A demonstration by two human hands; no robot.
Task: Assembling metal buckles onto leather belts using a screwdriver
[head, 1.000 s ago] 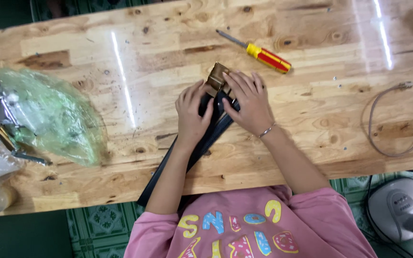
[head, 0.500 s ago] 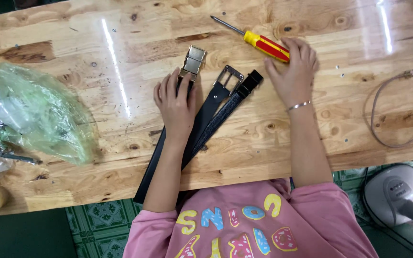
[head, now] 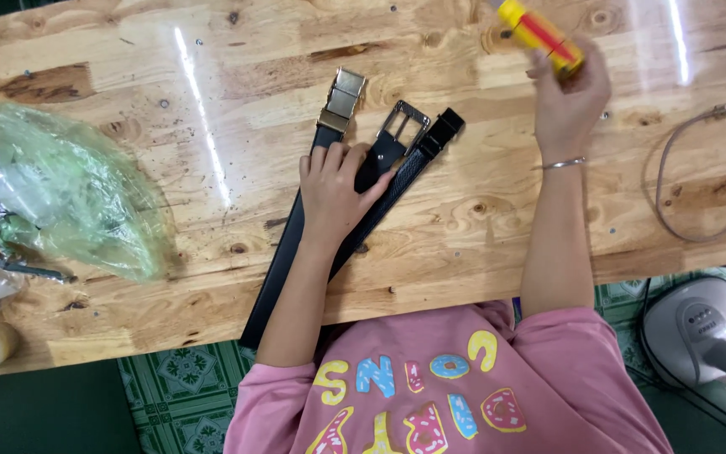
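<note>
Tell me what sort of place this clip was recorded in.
Probably a small home or workshop bench, not a factory line. A varnished wooden table carries black belts with metal buckles; the right hand holds a yellow screwdriver, the left hand rests on the belts. Patterned green floor shows below.

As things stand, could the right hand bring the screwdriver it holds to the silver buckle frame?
Probably yes: the right hand holds the screwdriver above bare table, and the silver buckle frame lies uncovered; the left hand rests just below it.

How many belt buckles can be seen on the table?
2: a brass-coloured buckle above the left hand, and a silver frame buckle just right of it. More could lie hidden in the green plastic bag.
</note>
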